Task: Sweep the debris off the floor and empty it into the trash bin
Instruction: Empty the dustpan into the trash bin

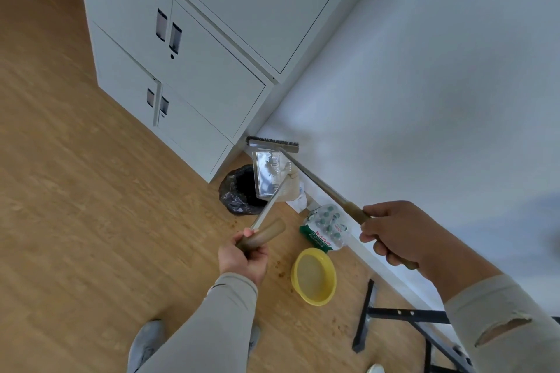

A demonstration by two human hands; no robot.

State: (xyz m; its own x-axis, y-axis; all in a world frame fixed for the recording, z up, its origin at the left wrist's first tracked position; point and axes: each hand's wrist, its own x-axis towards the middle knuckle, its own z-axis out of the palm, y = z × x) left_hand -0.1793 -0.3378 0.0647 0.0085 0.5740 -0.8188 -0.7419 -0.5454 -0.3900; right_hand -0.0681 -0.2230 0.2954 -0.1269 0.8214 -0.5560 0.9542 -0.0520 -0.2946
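My left hand (244,257) grips the brown handle of a long-handled metal dustpan (271,174), which is raised and held partly over the trash bin (238,191) lined with a black bag. Some debris lies in the pan. My right hand (394,233) grips the handle of the broom. The broom head (272,141) is lifted beyond the dustpan, near the cabinet corner and the wall. Small brown crumbs (280,269) remain scattered on the wooden floor near my left hand.
A grey metal cabinet (181,70) stands behind the bin. A yellow bowl (313,275), a wrapped pack of bottles (327,227) and crumpled white paper (298,201) lie along the white wall. A black metal frame (394,312) sits at lower right.
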